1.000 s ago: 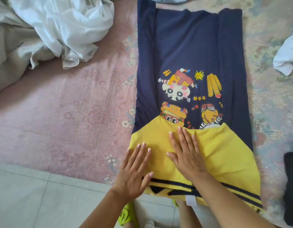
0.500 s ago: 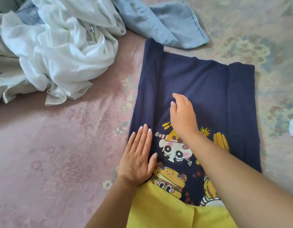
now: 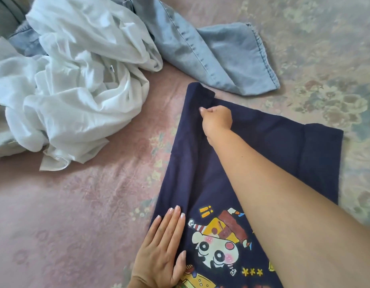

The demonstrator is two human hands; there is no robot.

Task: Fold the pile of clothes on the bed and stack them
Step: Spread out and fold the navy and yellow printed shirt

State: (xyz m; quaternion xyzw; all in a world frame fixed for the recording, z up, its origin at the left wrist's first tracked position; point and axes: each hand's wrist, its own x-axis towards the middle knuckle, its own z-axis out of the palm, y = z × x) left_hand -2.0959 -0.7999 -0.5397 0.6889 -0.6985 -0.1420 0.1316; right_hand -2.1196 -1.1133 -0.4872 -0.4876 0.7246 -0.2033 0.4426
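A navy T-shirt (image 3: 273, 142) with a cartoon print lies flat on the bed, both long sides folded inward. My left hand (image 3: 163, 248) presses flat on its near left edge, fingers straight. My right hand (image 3: 217, 118) reaches across the shirt to the far left corner and pinches the folded navy fabric there, fingers curled. A crumpled white garment (image 3: 76, 84) lies in a heap at the left. A light blue denim garment (image 3: 217, 57) lies beyond the shirt's far edge.
The bed cover (image 3: 65, 204) is pink with a faded floral pattern, greyer on the right (image 3: 325, 48). A pale grey-green cloth (image 3: 5, 15) shows at the far left under the white heap.
My right hand has slid from the shirt's middle up to its far left corner and closed on the fabric. My left hand stayed flat on the left edge. The view moved forward.
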